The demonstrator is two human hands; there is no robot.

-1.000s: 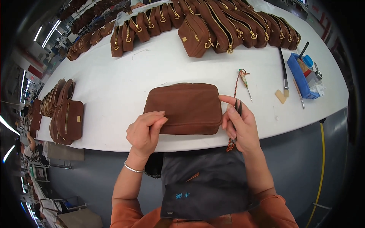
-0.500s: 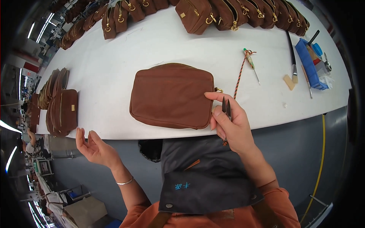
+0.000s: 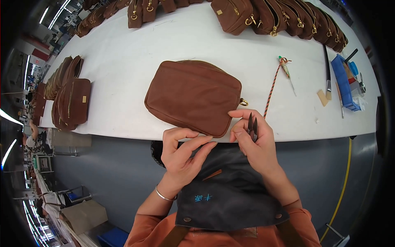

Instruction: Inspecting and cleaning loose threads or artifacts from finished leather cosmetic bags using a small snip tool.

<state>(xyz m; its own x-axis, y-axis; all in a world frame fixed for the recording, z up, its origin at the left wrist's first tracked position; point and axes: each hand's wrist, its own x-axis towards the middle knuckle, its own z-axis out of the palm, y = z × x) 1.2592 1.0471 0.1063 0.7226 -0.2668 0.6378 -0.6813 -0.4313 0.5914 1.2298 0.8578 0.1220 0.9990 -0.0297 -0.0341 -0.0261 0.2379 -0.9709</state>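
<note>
A brown zippered pouch lies on the white table, slightly turned, its zipper along the far edge and a gold ring at its right end. My left hand is at the pouch's near edge by the lower right corner, thumb and fingertips drawn together in a pinch. Whatever is between them is too small to make out. In my right hand rests a pair of dark thread snips, blades pointing up and apart. The index fingertip of that hand reaches the pouch's right edge near the corner.
Several brown pouches line the far edge, and more are stacked at the left. To the right lie an awl with a striped cord, a brush, a tan block and a blue tool bin.
My left hand has come from the left to the pouch's near edge, its fingers closing into a pinch. The pouch has turned a little clockwise. The snips stay in my right hand.
</note>
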